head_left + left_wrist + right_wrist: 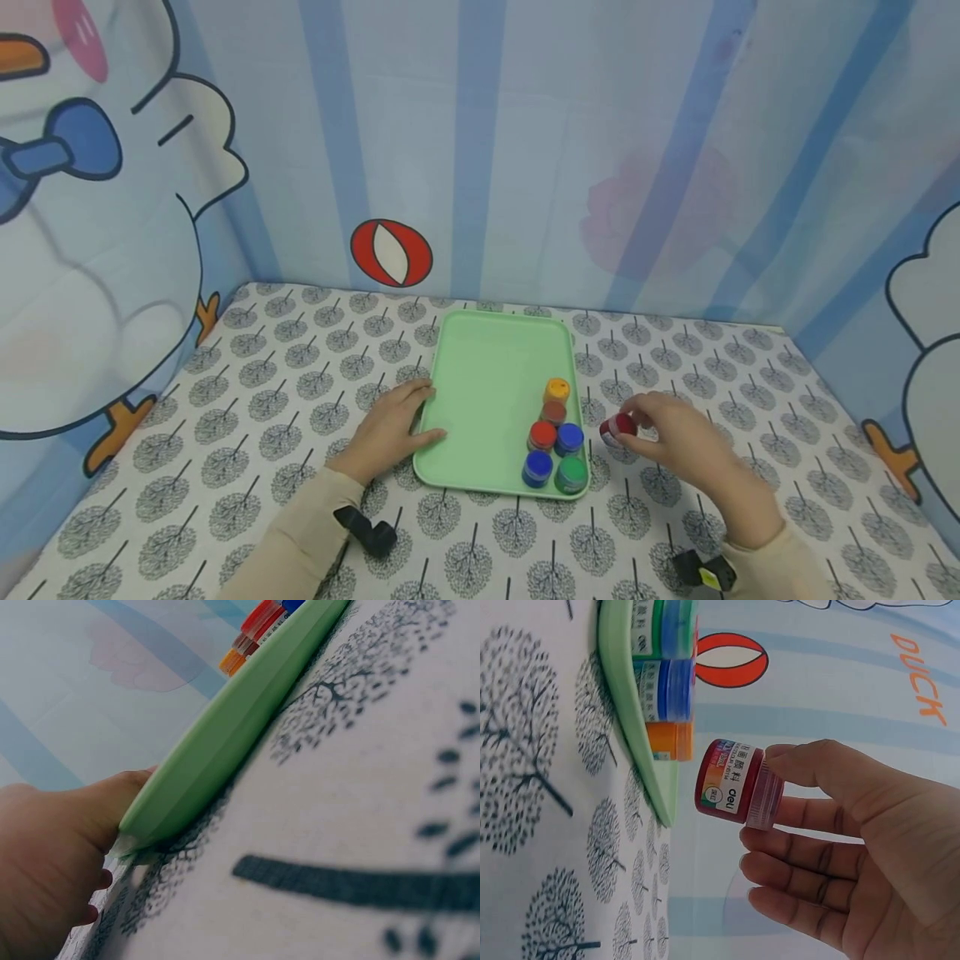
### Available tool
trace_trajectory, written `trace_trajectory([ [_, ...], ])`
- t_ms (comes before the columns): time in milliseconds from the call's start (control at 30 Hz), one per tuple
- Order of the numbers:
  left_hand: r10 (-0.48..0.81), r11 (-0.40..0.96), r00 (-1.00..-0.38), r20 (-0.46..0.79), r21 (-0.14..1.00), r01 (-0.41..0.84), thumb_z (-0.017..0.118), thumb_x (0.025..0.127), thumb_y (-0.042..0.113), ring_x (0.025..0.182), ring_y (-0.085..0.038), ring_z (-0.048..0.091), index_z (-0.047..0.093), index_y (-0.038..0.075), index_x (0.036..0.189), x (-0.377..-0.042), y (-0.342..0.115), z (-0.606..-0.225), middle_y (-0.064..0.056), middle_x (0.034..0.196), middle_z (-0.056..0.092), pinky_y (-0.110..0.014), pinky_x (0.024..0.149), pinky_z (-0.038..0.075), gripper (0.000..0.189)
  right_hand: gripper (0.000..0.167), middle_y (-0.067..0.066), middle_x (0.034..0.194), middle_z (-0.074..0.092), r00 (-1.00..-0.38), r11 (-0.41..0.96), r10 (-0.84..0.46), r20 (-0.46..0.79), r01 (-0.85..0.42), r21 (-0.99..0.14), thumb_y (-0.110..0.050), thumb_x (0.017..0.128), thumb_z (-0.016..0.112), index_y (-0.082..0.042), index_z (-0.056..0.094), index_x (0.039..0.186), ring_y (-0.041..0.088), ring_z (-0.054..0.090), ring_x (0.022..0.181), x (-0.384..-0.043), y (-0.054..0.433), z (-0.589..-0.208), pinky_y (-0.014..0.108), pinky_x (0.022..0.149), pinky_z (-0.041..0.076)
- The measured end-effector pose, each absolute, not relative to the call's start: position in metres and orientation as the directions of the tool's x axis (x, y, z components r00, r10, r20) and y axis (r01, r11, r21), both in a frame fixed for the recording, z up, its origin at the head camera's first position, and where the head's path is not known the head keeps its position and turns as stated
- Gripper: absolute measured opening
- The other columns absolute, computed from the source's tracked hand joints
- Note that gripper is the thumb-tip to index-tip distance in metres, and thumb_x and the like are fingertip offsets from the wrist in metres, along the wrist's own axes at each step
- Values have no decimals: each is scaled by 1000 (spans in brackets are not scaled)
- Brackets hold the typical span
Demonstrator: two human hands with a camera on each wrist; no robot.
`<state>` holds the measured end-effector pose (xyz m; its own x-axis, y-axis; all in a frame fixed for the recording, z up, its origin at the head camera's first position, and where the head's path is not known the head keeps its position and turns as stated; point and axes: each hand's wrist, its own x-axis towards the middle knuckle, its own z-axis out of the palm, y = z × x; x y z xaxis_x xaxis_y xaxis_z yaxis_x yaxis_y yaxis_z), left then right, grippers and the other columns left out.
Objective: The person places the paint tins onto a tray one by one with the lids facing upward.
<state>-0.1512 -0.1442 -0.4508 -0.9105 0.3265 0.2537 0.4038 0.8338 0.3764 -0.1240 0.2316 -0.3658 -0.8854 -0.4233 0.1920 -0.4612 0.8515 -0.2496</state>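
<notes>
My right hand [678,437] pinches a small dark red paint jar [731,784] by its clear ridged lid, between thumb and fingertips. The jar is held to the right of a light green tray [487,375], its printed label showing in the right wrist view. At the tray's left edge, my left hand [390,429] holds the rim, thumb reaching over it. Along the tray's right side stand several paint jars: an orange jar [557,390], a brown jar [553,413], a red jar [542,436], two blue jars [537,469] and a green jar [571,475].
A white cloth [277,408] printed with dark trees covers the table under the tray. Behind it hangs a blue striped curtain [405,125] with cartoon ducks and a red ball picture [392,253]. Dark wrist-worn devices sit on both sleeves.
</notes>
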Motion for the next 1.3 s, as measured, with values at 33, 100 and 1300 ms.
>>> trace_trajectory([
  [33,325,834,-912,251,379,401,72,83,42,131,-33,48,53,3,135,-151,-144,-451,-13,144,48,-50,110,41,68,22,-3,88,67,-881,847,-430,197,-469,-250,-27,82,75,-12,68,96,14,62,81,-124,230,-364,38,75,56],
  [100,323,834,-914,247,382,398,73,83,42,132,-33,47,53,3,135,-151,-145,-450,-13,144,48,-50,111,41,68,22,-3,87,67,-876,845,-438,201,-477,-243,-28,82,74,-13,68,97,14,62,81,-124,226,-362,37,75,56],
  [1300,319,836,-912,258,377,399,72,83,43,133,-33,46,53,3,135,-152,-144,-453,-11,145,48,-48,112,40,68,26,-4,89,64,-811,785,-543,216,-582,-211,-29,81,76,-14,68,101,12,60,84,-120,175,-348,31,75,55],
])
